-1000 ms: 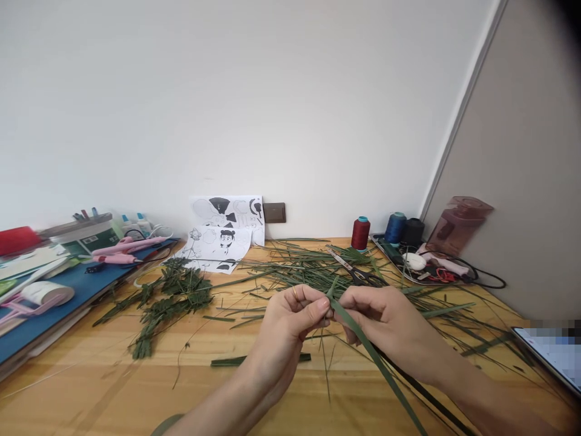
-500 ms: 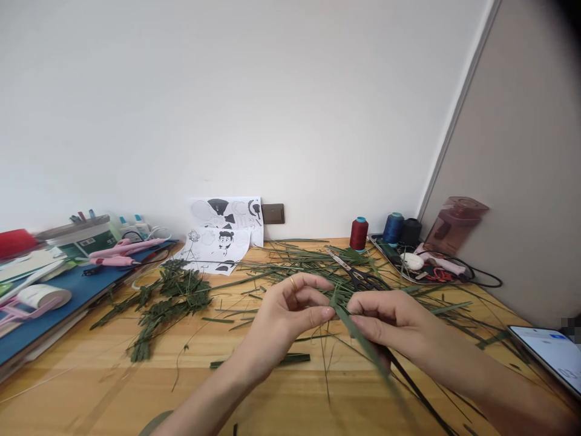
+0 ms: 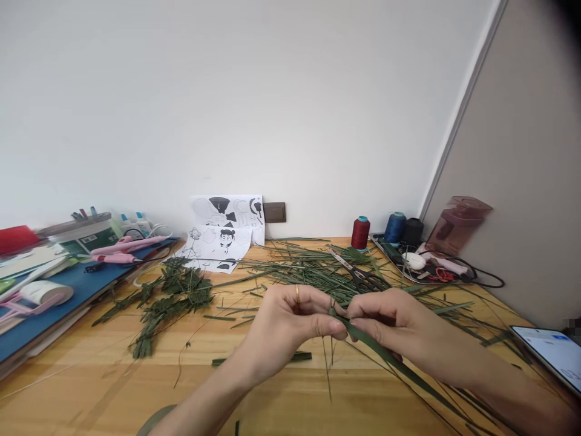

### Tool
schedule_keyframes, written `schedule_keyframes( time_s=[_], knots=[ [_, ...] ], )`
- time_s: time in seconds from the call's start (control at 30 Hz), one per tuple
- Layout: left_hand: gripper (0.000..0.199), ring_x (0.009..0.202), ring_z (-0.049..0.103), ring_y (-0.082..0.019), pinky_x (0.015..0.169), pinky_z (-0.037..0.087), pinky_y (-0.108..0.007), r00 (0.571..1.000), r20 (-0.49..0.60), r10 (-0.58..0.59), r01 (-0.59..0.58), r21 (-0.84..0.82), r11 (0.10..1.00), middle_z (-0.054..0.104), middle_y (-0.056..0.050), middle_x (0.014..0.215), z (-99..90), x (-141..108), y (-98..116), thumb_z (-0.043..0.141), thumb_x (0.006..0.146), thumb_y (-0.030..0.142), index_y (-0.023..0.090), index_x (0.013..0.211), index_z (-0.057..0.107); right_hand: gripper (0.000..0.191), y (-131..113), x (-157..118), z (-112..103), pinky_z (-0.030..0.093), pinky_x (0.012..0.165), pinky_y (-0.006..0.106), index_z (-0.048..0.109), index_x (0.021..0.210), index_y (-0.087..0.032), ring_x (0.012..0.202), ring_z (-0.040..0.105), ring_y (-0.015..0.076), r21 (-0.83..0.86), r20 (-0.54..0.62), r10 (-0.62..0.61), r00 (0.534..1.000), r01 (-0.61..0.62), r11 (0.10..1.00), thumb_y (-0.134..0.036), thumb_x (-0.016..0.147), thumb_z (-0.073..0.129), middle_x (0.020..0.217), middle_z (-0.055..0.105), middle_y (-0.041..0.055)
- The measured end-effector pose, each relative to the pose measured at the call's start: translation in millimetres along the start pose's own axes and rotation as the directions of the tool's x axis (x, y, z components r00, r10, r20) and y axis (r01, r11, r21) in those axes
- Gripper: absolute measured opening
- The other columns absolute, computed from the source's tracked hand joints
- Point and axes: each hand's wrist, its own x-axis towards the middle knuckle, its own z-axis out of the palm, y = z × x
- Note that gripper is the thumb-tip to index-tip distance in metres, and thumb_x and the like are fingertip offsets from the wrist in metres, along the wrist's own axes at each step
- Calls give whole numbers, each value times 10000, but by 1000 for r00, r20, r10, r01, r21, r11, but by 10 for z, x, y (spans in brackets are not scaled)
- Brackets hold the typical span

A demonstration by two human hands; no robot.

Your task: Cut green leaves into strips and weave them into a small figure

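Note:
My left hand [image 3: 295, 318], with a ring on one finger, pinches the upper end of a green grass blade between thumb and fingers. Close beside it, my right hand [image 3: 390, 321] grips the same grass blade [image 3: 408, 372], which runs down to the lower right past my right wrist. A small folded or knotted bit shows between the fingertips; its exact form is too small to tell. Thin stems hang below my left thumb. Just behind my hands, black-handled scissors [image 3: 363, 277] lie on a heap of loose grass blades [image 3: 299, 263].
Left of my hands lies a leafy green bunch [image 3: 175, 297]. Printed sheets [image 3: 218, 242] lean on the wall. At the right are a red thread spool [image 3: 361, 234], a tray [image 3: 422, 280] of tools and a phone [image 3: 547, 357]. Pink glue guns [image 3: 122, 248] rest on the left.
My fingertips have drawn closer together and turned slightly. The blade that was blurred below my right hand now curves further to the right. Thin stems still hang beneath my left thumb.

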Motion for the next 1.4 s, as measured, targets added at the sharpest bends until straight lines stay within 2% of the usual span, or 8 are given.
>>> schedule_keyframes(
  time_s=[0.27, 0.43, 0.6, 0.83, 0.97, 1.17, 1.3, 1.4],
  knots=[
    [67, 554, 588, -108, 588, 453, -211, 977, -209, 44, -53, -37, 998, 641, -11, 560, 101, -5, -82, 670, 653, 178, 124, 652, 630, 250, 4, 5, 28, 254, 459, 191, 476, 601, -164, 520, 309, 72, 129, -47, -37, 998, 43, 991, -269, 825, 443, 555, 348, -53],
    [136, 506, 572, -93, 521, 438, -181, 993, -88, -83, 70, -134, 988, 636, -31, 547, 27, 33, -39, 613, 713, 248, 118, 670, 608, 213, 106, 73, 71, 359, 420, 187, 533, 697, -153, 416, 414, 71, 348, 7, 96, 995, -92, 933, -290, 824, 432, 480, 446, -52],
    [338, 598, 626, -141, 530, 468, -199, 984, 46, -171, 176, -167, 970, 669, -108, 672, -27, 28, 7, 440, 814, 375, 96, 816, 631, 248, 170, 95, 73, 442, 519, 217, 558, 696, -139, 498, 519, 87, 432, 25, 77, 997, -80, 898, -321, 823, 451, 561, 543, -12],
    [238, 602, 628, -127, 493, 460, -154, 986, 11, -167, 166, -178, 970, 676, -102, 720, -12, -21, 67, 501, 788, 305, 113, 782, 641, 308, 188, 84, -12, 457, 612, 244, 601, 843, -125, 622, 557, 107, 451, 49, -61, 997, 33, 892, -381, 837, 430, 708, 595, 25],
    [245, 637, 646, -166, 456, 437, -153, 979, 41, -202, 206, -145, 968, 679, -124, 750, 39, -75, 108, 493, 788, 307, 111, 783, 640, 159, 229, 109, -2, 433, 577, 201, 623, 709, -135, 591, 521, 85, 421, -17, -38, 999, 42, 906, -266, 772, 558, 627, 570, -14],
    [162, 675, 647, -156, 462, 411, -138, 977, 21, -214, 215, -120, 969, 684, -85, 728, 113, -126, 126, 573, 740, 237, 143, 843, 655, 174, 284, 164, 47, 384, 534, 179, 608, 675, -159, 554, 503, 74, 321, -63, -174, 983, 185, 929, -238, 803, 522, 563, 542, -44],
    [124, 633, 622, -112, 471, 406, -126, 981, -13, -193, 191, -115, 975, 678, -60, 689, 134, -132, 87, 604, 715, 198, 143, 815, 651, 210, 333, 174, 56, 383, 561, 191, 591, 672, -148, 575, 501, 81, 287, -48, -251, 967, 254, 924, -268, 817, 500, 577, 529, -33],
    [121, 651, 624, -136, 448, 394, -134, 980, 26, -197, 199, -99, 975, 676, -70, 698, 116, -119, 70, 613, 704, 197, 146, 812, 632, 237, 353, 165, 54, 392, 556, 198, 574, 683, -140, 550, 493, 80, 395, 20, -238, 971, 211, 894, -323, 813, 496, 568, 506, -35]
  ],
)
